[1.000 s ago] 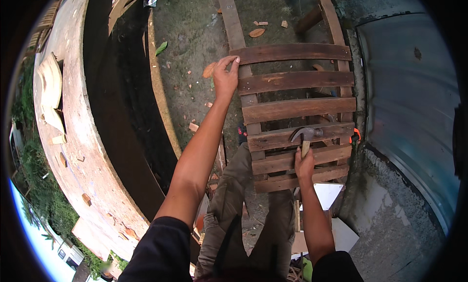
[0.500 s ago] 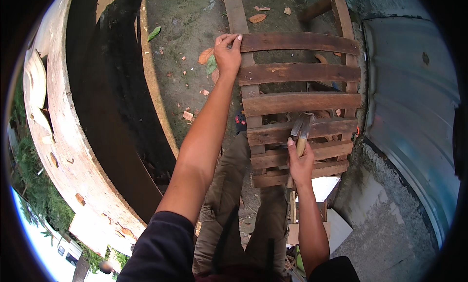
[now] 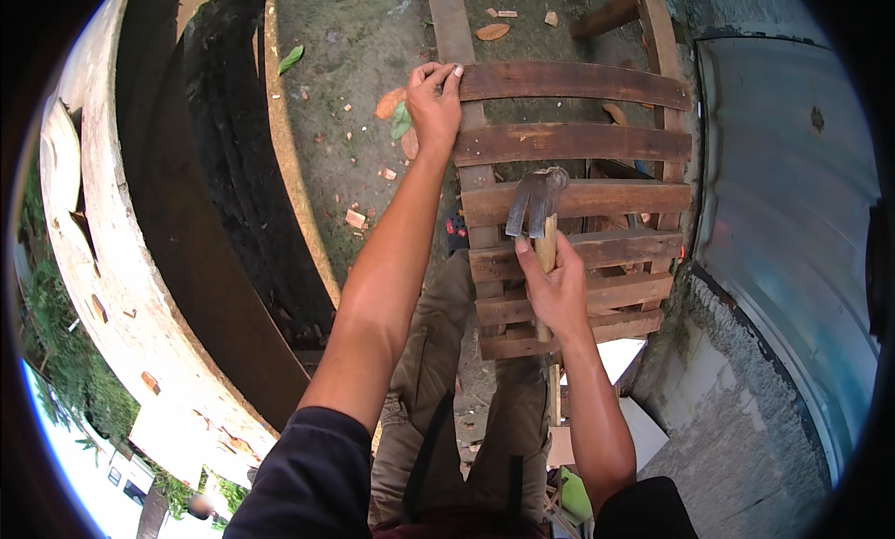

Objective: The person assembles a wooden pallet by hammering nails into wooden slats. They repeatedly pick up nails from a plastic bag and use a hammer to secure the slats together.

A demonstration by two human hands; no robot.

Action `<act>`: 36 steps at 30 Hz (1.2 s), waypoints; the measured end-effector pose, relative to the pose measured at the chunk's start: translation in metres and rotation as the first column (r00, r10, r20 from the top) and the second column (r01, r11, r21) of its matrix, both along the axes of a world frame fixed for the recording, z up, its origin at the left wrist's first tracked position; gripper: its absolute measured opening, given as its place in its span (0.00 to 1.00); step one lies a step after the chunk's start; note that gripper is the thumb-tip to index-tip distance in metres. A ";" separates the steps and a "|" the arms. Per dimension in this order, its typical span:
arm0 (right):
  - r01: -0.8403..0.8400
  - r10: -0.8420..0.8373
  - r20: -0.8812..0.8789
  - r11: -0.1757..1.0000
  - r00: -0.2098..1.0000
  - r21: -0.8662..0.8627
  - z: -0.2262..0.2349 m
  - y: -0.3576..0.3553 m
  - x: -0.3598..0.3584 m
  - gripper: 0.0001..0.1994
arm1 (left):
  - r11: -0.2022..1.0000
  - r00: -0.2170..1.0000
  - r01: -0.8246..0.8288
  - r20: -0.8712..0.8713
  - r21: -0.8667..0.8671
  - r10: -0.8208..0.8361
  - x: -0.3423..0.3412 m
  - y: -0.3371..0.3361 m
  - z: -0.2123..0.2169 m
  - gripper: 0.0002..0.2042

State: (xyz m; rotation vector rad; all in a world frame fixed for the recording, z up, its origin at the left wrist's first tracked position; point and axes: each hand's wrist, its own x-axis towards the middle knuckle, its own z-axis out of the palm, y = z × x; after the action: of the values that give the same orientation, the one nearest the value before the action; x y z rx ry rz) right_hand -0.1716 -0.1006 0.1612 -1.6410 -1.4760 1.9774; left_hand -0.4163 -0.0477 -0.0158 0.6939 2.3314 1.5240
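My right hand (image 3: 557,285) is wrapped round the wooden handle of a claw hammer (image 3: 536,201). The hammer's metal head hangs over the middle of a frame of dark brown wooden slats, its claw pointing toward me. Farther off, my left hand (image 3: 436,101) is closed at the left end of the farthest wooden slat (image 3: 573,81), thumb and fingertips against it. Whether a nail is also between those fingers is hidden. Several more slats (image 3: 578,143) lie across two long side rails (image 3: 450,21), nearer to my legs.
A corrugated metal sheet (image 3: 778,175) and a rough concrete wall (image 3: 736,390) stand close on the right. To the left runs a large pale plank (image 3: 121,213) beside a dark hollow. Wood chips (image 3: 355,218) and leaves (image 3: 492,32) litter the ground. My legs (image 3: 424,371) are at the frame's near end.
My right hand has moved the hammer up and to the left, turning its head so the claw shows more plainly. My left hand stays at the slat's end.
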 end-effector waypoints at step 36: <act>-0.441 0.303 0.352 0.787 0.886 0.432 -0.068 0.094 -0.126 0.24 | 0.987 0.909 0.157 -0.386 -0.033 -0.157 -0.012 -0.010 -0.010 0.09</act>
State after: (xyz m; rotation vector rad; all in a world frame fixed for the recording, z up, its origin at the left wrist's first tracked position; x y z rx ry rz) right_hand -0.2977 -0.0064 0.0935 -1.4914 -2.3392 1.3510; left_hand -0.4284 -0.0581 -0.0259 1.2523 2.4701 1.4161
